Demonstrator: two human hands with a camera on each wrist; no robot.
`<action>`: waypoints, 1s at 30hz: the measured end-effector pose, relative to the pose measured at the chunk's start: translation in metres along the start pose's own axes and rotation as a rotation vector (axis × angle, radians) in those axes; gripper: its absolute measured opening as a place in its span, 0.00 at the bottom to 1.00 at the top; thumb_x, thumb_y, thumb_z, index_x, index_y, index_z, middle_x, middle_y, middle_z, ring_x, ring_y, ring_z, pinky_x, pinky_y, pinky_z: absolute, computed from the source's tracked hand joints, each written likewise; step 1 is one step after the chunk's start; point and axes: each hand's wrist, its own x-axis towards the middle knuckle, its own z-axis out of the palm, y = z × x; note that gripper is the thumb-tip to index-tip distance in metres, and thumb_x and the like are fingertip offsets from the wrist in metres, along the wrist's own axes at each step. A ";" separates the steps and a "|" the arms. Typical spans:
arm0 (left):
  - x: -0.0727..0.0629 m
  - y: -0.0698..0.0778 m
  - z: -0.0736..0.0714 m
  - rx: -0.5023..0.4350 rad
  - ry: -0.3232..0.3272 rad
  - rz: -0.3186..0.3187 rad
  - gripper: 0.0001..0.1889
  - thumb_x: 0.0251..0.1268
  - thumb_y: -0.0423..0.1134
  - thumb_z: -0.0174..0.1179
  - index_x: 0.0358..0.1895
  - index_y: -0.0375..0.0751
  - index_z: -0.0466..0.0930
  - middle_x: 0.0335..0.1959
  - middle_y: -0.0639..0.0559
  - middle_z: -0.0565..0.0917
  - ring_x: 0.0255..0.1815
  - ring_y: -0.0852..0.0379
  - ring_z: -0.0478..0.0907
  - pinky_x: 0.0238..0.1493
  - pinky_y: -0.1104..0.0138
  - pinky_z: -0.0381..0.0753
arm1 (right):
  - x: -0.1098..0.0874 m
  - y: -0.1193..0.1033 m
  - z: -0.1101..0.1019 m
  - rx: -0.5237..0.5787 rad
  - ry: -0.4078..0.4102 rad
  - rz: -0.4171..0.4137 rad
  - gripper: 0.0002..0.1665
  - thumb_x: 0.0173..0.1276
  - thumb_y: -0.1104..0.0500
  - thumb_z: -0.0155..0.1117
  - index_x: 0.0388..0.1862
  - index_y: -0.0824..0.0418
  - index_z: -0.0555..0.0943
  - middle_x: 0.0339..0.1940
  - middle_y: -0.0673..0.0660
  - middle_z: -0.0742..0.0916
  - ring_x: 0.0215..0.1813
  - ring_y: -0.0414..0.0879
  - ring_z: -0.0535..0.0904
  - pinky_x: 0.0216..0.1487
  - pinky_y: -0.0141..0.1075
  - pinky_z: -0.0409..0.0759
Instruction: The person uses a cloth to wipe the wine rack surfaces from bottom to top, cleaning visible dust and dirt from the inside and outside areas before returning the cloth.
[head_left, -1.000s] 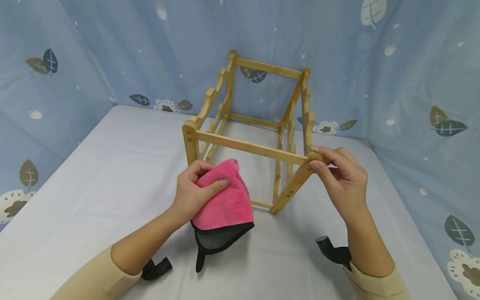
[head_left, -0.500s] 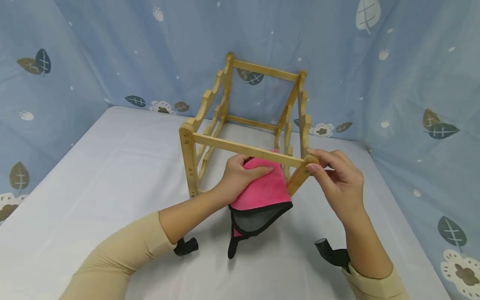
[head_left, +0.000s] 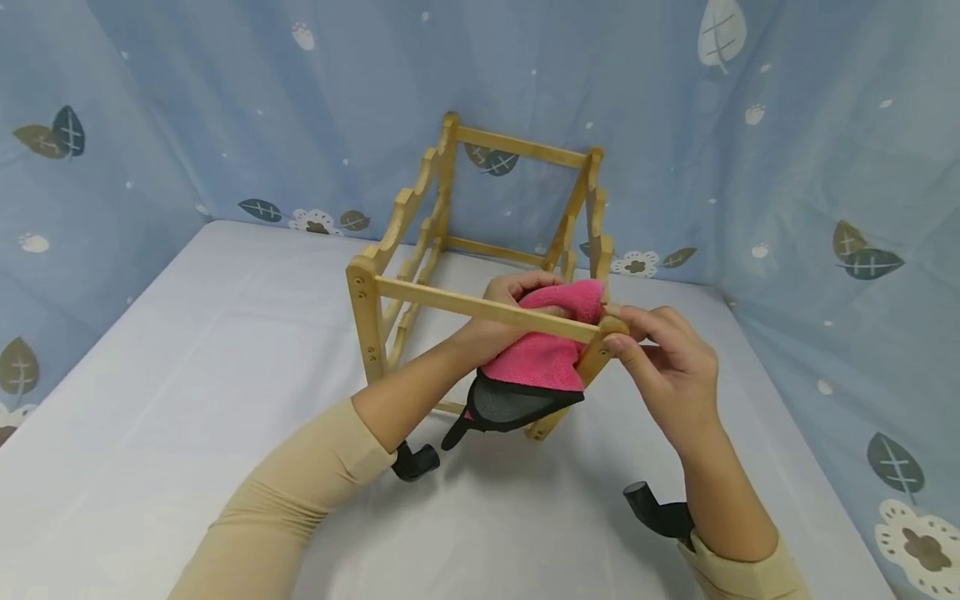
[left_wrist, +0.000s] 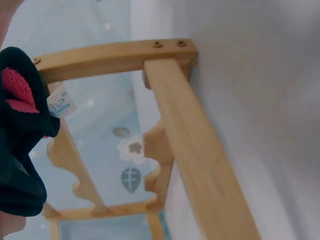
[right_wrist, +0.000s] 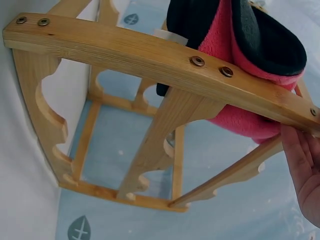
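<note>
A wooden rack (head_left: 487, 310) with scalloped side rails stands on the white-covered table. My left hand (head_left: 504, 321) reaches in behind its front top bar and grips a pink cloth (head_left: 536, 360) with grey backing and black edging. The cloth bunches against the rack's right side, its grey corner and black loop hanging below the bar. In the right wrist view the cloth (right_wrist: 245, 122) shows on both sides of an upright. My right hand (head_left: 667, 367) pinches the rack's front right top corner between thumb and fingers. Some left fingers are hidden by cloth and bar.
Blue leaf-patterned curtain (head_left: 360, 100) closes off the back and both sides, close behind the rack. White cloth covers the table (head_left: 247, 333). A black curved piece (head_left: 660, 510) sticks out at the right wrist, another (head_left: 416, 461) at the left.
My left hand has carried the cloth rightward and up, from in front of the rack to inside its front bar at the right side. My right hand keeps its hold on the corner.
</note>
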 end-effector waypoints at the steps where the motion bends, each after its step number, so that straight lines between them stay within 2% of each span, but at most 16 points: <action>1: 0.003 0.002 0.000 0.014 0.010 -0.022 0.15 0.57 0.30 0.64 0.49 0.33 0.79 0.38 0.49 0.84 0.33 0.61 0.80 0.34 0.71 0.79 | 0.000 0.000 0.000 0.006 -0.001 -0.001 0.24 0.61 0.54 0.65 0.44 0.76 0.81 0.30 0.55 0.79 0.35 0.35 0.76 0.34 0.21 0.77; 5: 0.016 0.010 -0.003 0.103 0.057 -0.064 0.16 0.55 0.34 0.67 0.48 0.36 0.80 0.39 0.48 0.84 0.33 0.62 0.79 0.36 0.71 0.79 | 0.001 0.001 0.001 0.015 -0.004 -0.006 0.24 0.61 0.54 0.65 0.44 0.75 0.81 0.30 0.56 0.79 0.36 0.36 0.76 0.34 0.21 0.77; 8: 0.029 0.011 -0.006 0.143 0.060 -0.051 0.17 0.54 0.35 0.67 0.48 0.37 0.80 0.40 0.48 0.84 0.35 0.62 0.77 0.38 0.70 0.78 | 0.003 0.003 0.002 0.011 -0.002 -0.012 0.25 0.62 0.52 0.65 0.45 0.75 0.81 0.29 0.56 0.79 0.36 0.36 0.76 0.34 0.21 0.77; 10: 0.038 0.010 -0.008 0.136 0.050 -0.047 0.16 0.54 0.34 0.67 0.47 0.37 0.81 0.39 0.48 0.84 0.36 0.61 0.77 0.38 0.70 0.78 | 0.003 0.004 0.002 0.008 0.002 -0.019 0.26 0.62 0.52 0.65 0.45 0.75 0.81 0.29 0.57 0.78 0.36 0.36 0.76 0.34 0.21 0.77; 16: 0.063 0.001 -0.016 0.086 -0.006 -0.018 0.16 0.55 0.29 0.64 0.48 0.31 0.78 0.36 0.51 0.81 0.35 0.61 0.74 0.37 0.71 0.76 | 0.004 0.008 0.000 0.024 0.020 -0.067 0.26 0.62 0.51 0.65 0.44 0.76 0.81 0.29 0.56 0.79 0.35 0.36 0.75 0.32 0.19 0.76; 21: 0.082 -0.001 -0.025 0.026 -0.110 -0.001 0.16 0.56 0.27 0.60 0.49 0.29 0.76 0.36 0.53 0.81 0.35 0.61 0.74 0.38 0.71 0.75 | 0.004 0.010 -0.001 0.039 0.024 -0.092 0.26 0.62 0.51 0.65 0.43 0.76 0.81 0.29 0.56 0.79 0.34 0.36 0.75 0.30 0.19 0.74; 23: 0.089 -0.001 -0.029 0.022 -0.128 0.001 0.16 0.57 0.28 0.59 0.50 0.30 0.75 0.37 0.52 0.81 0.35 0.60 0.75 0.38 0.71 0.75 | 0.004 0.010 0.000 0.029 0.022 -0.093 0.26 0.62 0.51 0.65 0.43 0.75 0.81 0.28 0.56 0.79 0.34 0.36 0.75 0.30 0.19 0.73; 25: 0.096 0.000 -0.032 0.036 -0.105 0.002 0.16 0.58 0.30 0.58 0.51 0.31 0.75 0.38 0.50 0.81 0.35 0.60 0.75 0.39 0.71 0.75 | 0.003 0.010 0.001 0.028 0.018 -0.094 0.25 0.62 0.51 0.65 0.43 0.75 0.81 0.28 0.56 0.79 0.35 0.36 0.75 0.29 0.19 0.73; 30: 0.127 -0.008 -0.028 0.171 0.066 -0.014 0.19 0.61 0.38 0.61 0.55 0.39 0.77 0.46 0.50 0.81 0.40 0.61 0.76 0.43 0.73 0.75 | -0.003 0.008 -0.002 0.043 0.014 -0.111 0.24 0.62 0.54 0.65 0.42 0.77 0.81 0.29 0.55 0.79 0.34 0.36 0.76 0.30 0.18 0.73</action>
